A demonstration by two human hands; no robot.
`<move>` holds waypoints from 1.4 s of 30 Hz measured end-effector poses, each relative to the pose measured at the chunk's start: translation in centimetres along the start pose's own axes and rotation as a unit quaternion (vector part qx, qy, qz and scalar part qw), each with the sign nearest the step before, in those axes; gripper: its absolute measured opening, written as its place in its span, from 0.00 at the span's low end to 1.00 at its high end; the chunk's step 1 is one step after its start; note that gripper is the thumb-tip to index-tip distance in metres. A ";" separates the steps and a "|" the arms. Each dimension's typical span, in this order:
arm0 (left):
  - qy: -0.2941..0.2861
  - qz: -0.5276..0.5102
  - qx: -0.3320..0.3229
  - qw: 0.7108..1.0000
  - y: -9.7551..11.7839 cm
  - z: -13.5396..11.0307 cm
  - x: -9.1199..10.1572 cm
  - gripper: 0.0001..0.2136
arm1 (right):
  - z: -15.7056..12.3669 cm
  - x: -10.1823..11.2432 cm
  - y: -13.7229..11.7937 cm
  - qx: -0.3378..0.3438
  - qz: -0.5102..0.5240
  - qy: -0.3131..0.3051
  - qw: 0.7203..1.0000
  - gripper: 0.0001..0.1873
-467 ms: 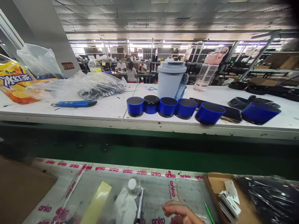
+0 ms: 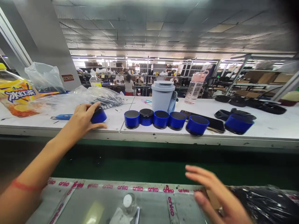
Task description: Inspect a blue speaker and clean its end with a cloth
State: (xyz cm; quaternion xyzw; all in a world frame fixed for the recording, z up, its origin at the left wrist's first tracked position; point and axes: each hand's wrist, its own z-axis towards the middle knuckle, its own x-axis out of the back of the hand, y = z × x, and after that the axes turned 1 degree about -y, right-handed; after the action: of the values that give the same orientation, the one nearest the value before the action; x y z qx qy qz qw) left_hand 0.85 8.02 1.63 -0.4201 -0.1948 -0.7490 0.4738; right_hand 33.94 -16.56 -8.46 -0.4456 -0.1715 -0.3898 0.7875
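Note:
My left hand (image 2: 82, 121) reaches across to the far white bench (image 2: 268, 130) and grips a small blue round speaker (image 2: 99, 115), tilted, near the bench's front edge. A row of several more blue speakers (image 2: 161, 119) stands to its right, with one further right (image 2: 238, 123). My right hand (image 2: 217, 193) hovers open, fingers spread and blurred, over the near work surface (image 2: 149, 202), holding nothing.
A grey lidded cup (image 2: 162, 95) and a pink bottle (image 2: 193, 90) stand behind the speakers. A blue utility knife (image 2: 61, 117), plastic bags (image 2: 102, 96) and a yellow bottle (image 2: 14, 96) lie left. A green conveyor belt (image 2: 149, 165) separates the benches. A small bottle (image 2: 128, 203) and black bag (image 2: 268, 202) lie near me.
My left arm has come into view and taken hold of a blue speaker on the far bench. My right hand has risen and moved right. The camera has tilted up slightly.

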 end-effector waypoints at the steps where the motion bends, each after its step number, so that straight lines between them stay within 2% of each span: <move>1: 0.003 0.009 0.007 1.000 -0.8 0.6 -0.7 0.31 | 1.6 1.3 0.4 0.039 -0.054 0.013 0.998 0.13; 4: 0.020 0.025 0.036 0.999 -2.5 1.7 -2.9 0.22 | 6.9 4.5 1.5 0.093 -0.149 0.065 0.982 0.13; 7: 0.030 0.027 0.052 0.998 -2.8 1.9 -3.8 0.19 | 12.1 5.7 2.4 0.116 -0.186 0.039 0.975 0.17; 10: 0.035 0.023 0.051 0.998 -1.3 1.7 -2.8 0.23 | 15.8 5.6 3.0 0.130 -0.221 -0.024 0.966 0.28; 13: 0.049 0.002 0.020 0.999 1.8 1.9 -0.4 0.32 | 17.8 5.2 2.9 0.126 -0.264 -0.081 0.953 0.34; 15: 0.039 -0.032 -0.031 0.998 4.5 2.7 1.0 0.35 | 18.5 5.0 2.7 0.118 -0.292 -0.104 0.943 0.35; 17: 0.002 -0.063 -0.088 0.994 7.0 4.0 1.6 0.36 | 18.9 4.7 2.5 0.108 -0.313 -0.114 0.937 0.36; 19: -0.050 -0.079 -0.122 0.988 9.1 5.4 1.4 0.39 | 19.0 4.5 2.4 0.097 -0.327 -0.118 0.933 0.36; 22: -0.124 -0.092 -0.130 0.979 10.9 6.9 0.2 0.41 | 18.8 4.6 2.4 0.098 -0.331 -0.127 0.930 0.34; 27: -0.184 -0.094 -0.110 0.972 11.4 7.4 -1.2 0.34 | 17.7 5.0 2.9 0.112 -0.322 -0.121 0.932 0.37; 31: -0.214 -0.100 -0.108 0.966 11.5 7.7 -1.1 0.36 | 17.8 4.7 3.0 0.112 -0.304 -0.121 0.938 0.36; 36: -0.248 -0.104 -0.116 0.956 11.7 8.4 -0.5 0.30 | 19.0 4.2 2.1 0.105 -0.281 -0.153 0.942 0.30; 39: -0.275 -0.109 -0.123 0.947 11.7 8.7 -0.1 0.34 | 19.5 4.4 1.9 0.096 -0.271 -0.181 0.941 0.29; 42: -0.290 -0.111 -0.124 0.942 11.7 8.8 0.1 0.40 | 19.8 4.2 1.9 0.090 -0.274 -0.203 0.936 0.34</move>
State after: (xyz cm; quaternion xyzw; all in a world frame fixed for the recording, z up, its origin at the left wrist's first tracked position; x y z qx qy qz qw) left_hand 15.00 8.51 5.51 -0.6501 -0.2753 -0.6609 0.2547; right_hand 39.65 -1.37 3.86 -0.3784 -0.4773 -0.4749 0.6352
